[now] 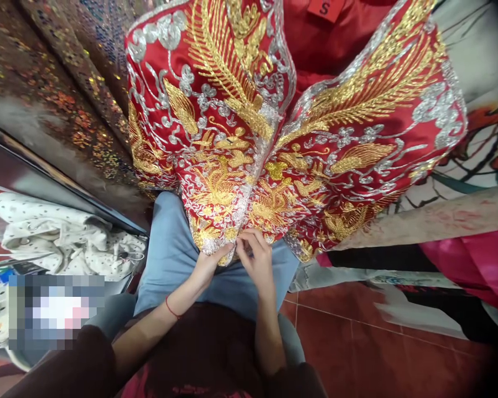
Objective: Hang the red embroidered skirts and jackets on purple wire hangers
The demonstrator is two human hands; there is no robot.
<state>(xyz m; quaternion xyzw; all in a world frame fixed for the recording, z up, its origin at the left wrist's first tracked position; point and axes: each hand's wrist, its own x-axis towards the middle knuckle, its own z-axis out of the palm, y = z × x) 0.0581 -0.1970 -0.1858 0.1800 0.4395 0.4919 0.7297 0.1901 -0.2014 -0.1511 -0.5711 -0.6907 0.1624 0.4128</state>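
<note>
A red garment (299,127) with heavy gold and silver embroidery hangs open in front of me, its two front panels meeting at a silver-trimmed edge. My left hand (209,262) pinches the lower hem of the left panel. My right hand (255,257) is closed on the same hem beside it, fingers curled at the trimmed edge. Both hands touch each other above my lap, which is covered in blue cloth (170,254). A red string (172,309) circles my left wrist.
Sequined dark fabric (66,94) hangs at the upper left. A white dotted cloth (66,237) lies bundled on a surface at the left. Pink fabric (473,265) and printed cloth lie at the right. Red floor tiles (377,348) show at the lower right.
</note>
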